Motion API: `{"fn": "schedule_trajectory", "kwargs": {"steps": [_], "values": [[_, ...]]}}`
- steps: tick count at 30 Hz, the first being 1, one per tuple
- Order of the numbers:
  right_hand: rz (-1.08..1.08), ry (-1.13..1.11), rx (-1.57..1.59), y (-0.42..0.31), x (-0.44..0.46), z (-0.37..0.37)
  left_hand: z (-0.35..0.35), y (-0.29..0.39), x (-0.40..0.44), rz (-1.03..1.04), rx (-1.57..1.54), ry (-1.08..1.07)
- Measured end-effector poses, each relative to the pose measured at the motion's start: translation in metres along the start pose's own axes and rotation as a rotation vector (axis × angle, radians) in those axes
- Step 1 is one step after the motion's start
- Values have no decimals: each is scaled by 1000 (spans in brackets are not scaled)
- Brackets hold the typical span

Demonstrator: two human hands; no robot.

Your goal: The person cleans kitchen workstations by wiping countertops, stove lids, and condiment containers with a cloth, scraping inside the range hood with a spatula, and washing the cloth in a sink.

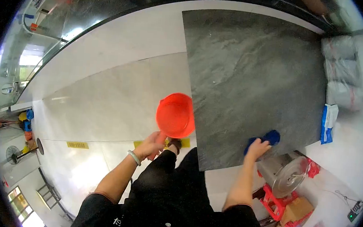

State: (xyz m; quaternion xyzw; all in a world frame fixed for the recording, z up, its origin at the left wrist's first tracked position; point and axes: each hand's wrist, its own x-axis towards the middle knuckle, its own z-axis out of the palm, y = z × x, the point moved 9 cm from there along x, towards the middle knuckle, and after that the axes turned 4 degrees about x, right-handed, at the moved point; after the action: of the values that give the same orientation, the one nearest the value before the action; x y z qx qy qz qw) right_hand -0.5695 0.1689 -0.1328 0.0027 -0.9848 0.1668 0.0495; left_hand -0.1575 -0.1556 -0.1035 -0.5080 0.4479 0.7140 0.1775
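Note:
My left hand [147, 146] grips the handle of a red plastic dipper [175, 114], held over the floor at the left edge of a dark grey tabletop [256, 85]. The dipper's open bowl faces up; whether it holds liquid I cannot tell. My right hand [259, 149] is closed on a dark blue cloth [272, 137] that lies against the tabletop near its front edge. Part of the cloth sticks out on both sides of my fingers.
A large metal pot [285, 171] with a lid stands right of the table's front corner, by a red plastic stool [274, 204] and a cardboard box [297, 211]. Plastic-wrapped bundles [342, 70] and a blue-and-white packet [328, 124] line the right side. A floor fan [13, 154] stands far left.

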Motion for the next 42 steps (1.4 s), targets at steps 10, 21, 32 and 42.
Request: {"fn": "schedule_trajectory", "kwargs": {"steps": [10,21,32,42], "values": [[-604,-234,415,-322,-64,68,-30,65,42,83,-21,6],[257,-383,754,-232,33,44,-82,145,59,-48,51,-12],[-489,-219,581,-446,123,115,-115,221,100,-14,15,86],[-325,-659,1353,-516,-24,101,-150,246,94,13,119,125]]}}
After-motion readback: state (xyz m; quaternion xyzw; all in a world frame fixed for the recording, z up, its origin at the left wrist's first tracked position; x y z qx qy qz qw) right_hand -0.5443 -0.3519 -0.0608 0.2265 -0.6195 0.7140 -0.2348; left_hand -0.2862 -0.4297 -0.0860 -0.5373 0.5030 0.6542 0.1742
